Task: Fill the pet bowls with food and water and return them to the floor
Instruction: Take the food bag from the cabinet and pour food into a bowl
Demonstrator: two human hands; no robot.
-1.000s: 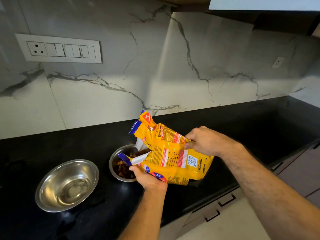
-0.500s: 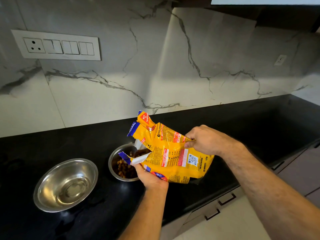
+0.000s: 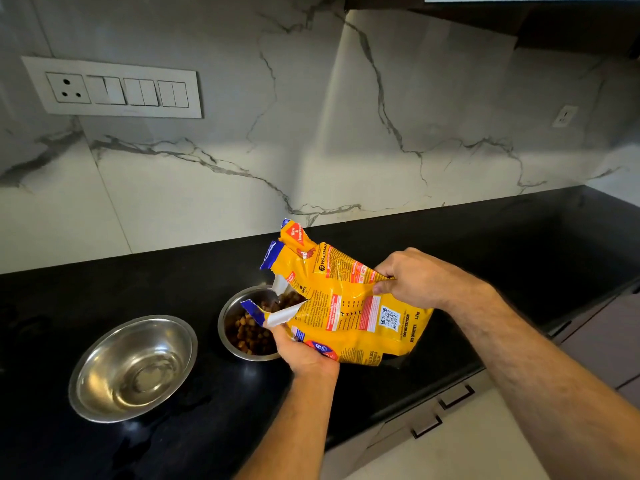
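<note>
Black counter (image 3: 104,455): both hands' fingers grip yellow bag (image 3: 349,317) tipped over kibble bowl (image 3: 242,327).

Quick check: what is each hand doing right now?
Left hand: grips the food bag near its torn mouth.
Right hand: pinches the bag's upper side.

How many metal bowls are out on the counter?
2. A larger round steel bowl sits at the left of the black counter, with no kibble in it. A smaller steel bowl holding brown kibble sits right of it, partly behind the yellow food bag.
</note>
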